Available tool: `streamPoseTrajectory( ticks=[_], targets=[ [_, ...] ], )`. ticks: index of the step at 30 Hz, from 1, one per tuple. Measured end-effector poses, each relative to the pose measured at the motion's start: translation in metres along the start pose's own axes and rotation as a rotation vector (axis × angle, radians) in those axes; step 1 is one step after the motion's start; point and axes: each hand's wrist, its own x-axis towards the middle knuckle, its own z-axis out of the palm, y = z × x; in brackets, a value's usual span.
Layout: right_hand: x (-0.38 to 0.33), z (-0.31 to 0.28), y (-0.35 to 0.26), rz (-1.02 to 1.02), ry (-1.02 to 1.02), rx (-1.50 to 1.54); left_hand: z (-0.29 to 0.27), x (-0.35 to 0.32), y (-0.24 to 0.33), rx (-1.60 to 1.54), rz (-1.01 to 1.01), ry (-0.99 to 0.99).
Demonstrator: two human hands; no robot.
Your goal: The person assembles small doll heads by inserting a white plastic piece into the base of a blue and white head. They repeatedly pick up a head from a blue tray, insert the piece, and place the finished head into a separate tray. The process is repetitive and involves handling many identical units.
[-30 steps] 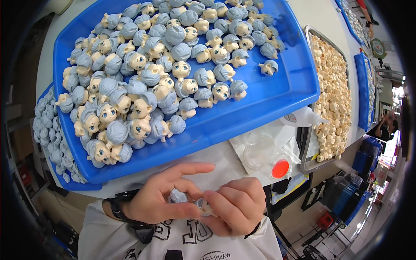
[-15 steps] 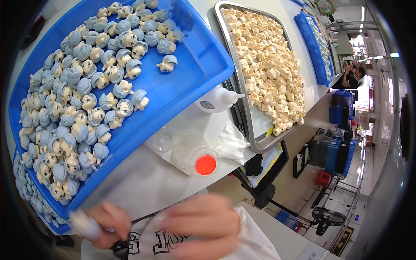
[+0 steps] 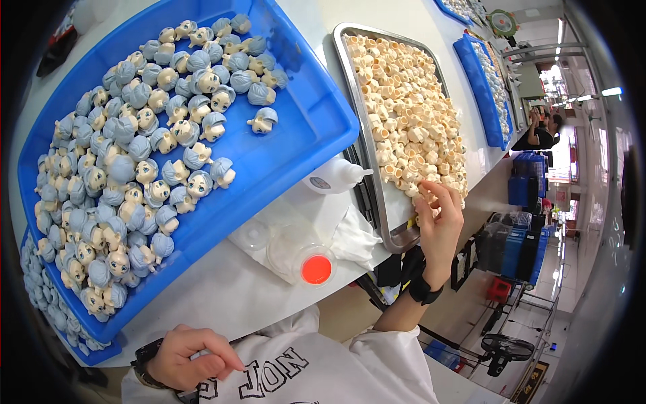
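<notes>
At the near right edge of the metal tray point(image 3: 393, 237), my right hand point(image 3: 441, 214) reaches into a heap of small cream-coloured hollow plastic parts point(image 3: 410, 101). Its thumb and fingers are bent around one of these parts, which they mostly hide. Low in front of my shirt, my left hand point(image 3: 192, 357) has loosely bent fingers, its thumb a little apart, and nothing visible in it. Many doll heads point(image 3: 145, 172) with blue-grey hair and painted eyes lie in the big blue tray point(image 3: 303, 128) on the left.
Between the trays stand a white squeeze bottle point(image 3: 330, 176), a crumpled white cloth point(image 3: 353, 236) and a clear round container point(image 3: 286, 252) beside a red-orange disc point(image 3: 316, 269). Further blue trays point(image 3: 481, 87) stand farther along the table. A black fan point(image 3: 508, 347) stands right; a person point(image 3: 538, 131) is far off.
My right hand has moved from in front of my body to the cream parts. The doll head my left hand held has left it, and that hand now rests lower.
</notes>
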Motion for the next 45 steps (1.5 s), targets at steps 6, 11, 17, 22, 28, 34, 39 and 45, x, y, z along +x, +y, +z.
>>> streamPoseTrajectory(
  ticks=[6, 11, 17, 22, 28, 34, 39, 45],
  targets=[
    [-0.002, 0.007, 0.006, -0.061, 0.006, -0.058, 0.008, 0.000, 0.006, 0.079, 0.022, 0.074],
    [-0.005, 0.008, 0.004, -0.166, 0.001, -0.090, 0.014, 0.001, -0.004, -0.129, 0.111, 0.279],
    [-0.027, -0.006, -0.021, -0.018, 0.100, 0.168, 0.006, -0.008, -0.001, -0.313, -0.067, 0.078],
    [-0.075, -0.010, -0.088, -0.302, 0.071, 1.067, 0.003, 0.001, 0.004, 0.039, -0.084, -0.147],
    [-0.096, 0.038, -0.152, -0.688, -0.307, 1.217, 0.001, 0.008, -0.002, 0.120, 0.093, -0.098],
    [-0.104, 0.044, -0.170, -0.625, -0.335, 1.139, 0.003, 0.001, 0.002, 0.061, 0.026, 0.005],
    [-0.103, 0.048, -0.160, -0.608, -0.305, 1.047, 0.003, -0.004, 0.000, -0.084, 0.031, 0.085],
    [-0.105, 0.042, -0.167, -0.574, -0.200, 0.922, 0.010, -0.001, 0.001, -0.395, -0.036, 0.113]
  ],
)
